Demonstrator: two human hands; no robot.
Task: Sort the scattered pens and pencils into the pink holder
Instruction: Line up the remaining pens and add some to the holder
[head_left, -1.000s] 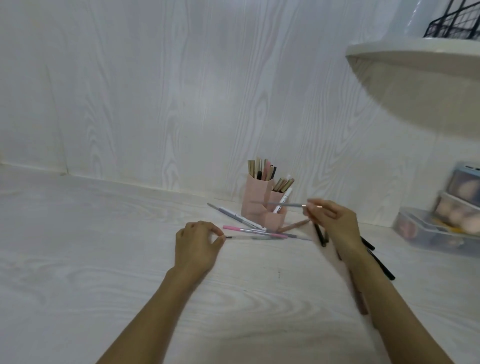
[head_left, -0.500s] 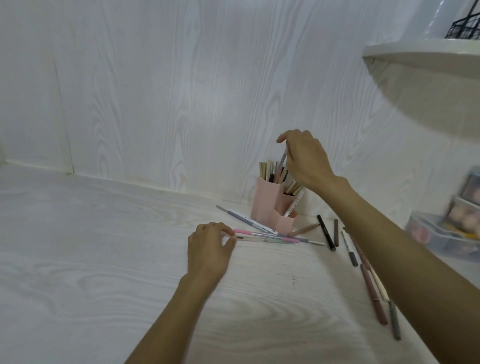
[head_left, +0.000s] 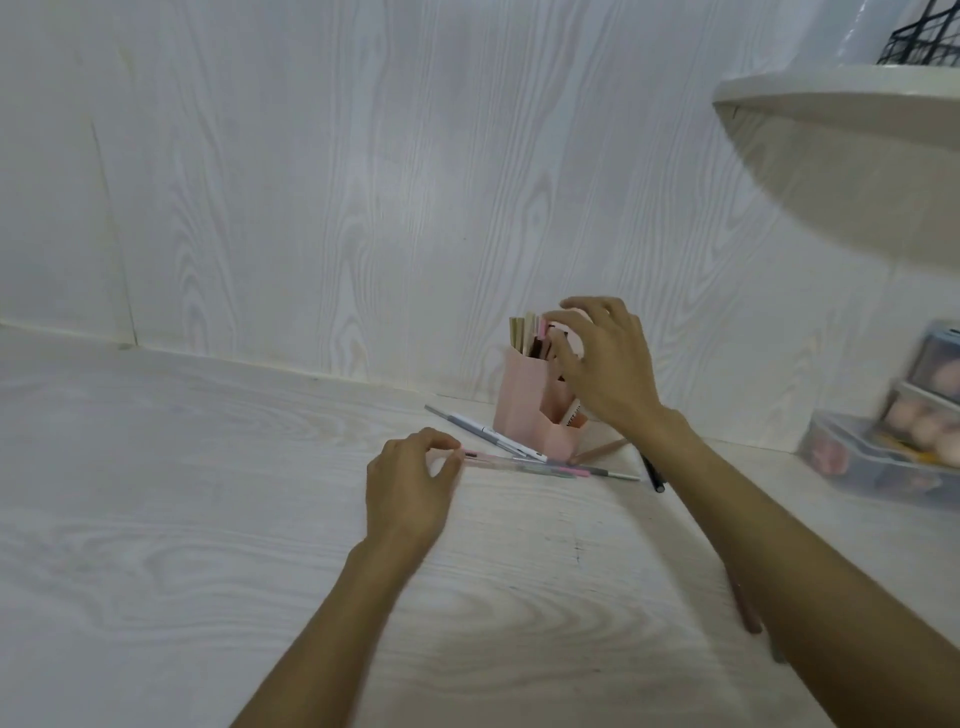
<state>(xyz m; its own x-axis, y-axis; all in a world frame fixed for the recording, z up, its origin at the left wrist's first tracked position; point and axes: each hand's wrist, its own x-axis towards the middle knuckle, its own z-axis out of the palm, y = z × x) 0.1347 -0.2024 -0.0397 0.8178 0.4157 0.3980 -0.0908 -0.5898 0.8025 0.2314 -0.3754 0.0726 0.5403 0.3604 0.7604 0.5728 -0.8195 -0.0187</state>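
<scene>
A: Right hand (head_left: 602, 364) up at the holder (head_left: 519, 410), fingers loosely spread over the pens standing in it. Gripping any of them? Cannot tell; nothing plainly pinched.

B: Holder back by the wall (head_left: 363, 182), taller cup behind, shorter cup in front. Packed already, so best to lift straight up and away, no dragging across the tops.

A: Left hand (head_left: 408, 491) low on the table (head_left: 182, 545), thumb and forefinger closing on the near end of the pink pen (head_left: 511, 464). Looks like a pinch just forming.

B: Worth pinching a little further along the barrel, not the very tip. Less swing that way. A thin grey pen (head_left: 610, 473) lying right alongside, so easy to grab both or flick one off.

A: Lift, turn upright, then drop into whichever cup shows a gap. Shorter front cup probably easier.

B: Plenty left afterwards: white pen (head_left: 488, 431) just left of the holder, brown pencil (head_left: 597, 451) at its base, black pen (head_left: 653, 474) partly under the right forearm, another brown one (head_left: 745, 605) nearer, beside that arm.

A: Steadying the holder while feeding in, perhaps. Light plastic, likely to tip under a sideways nudge.
</scene>
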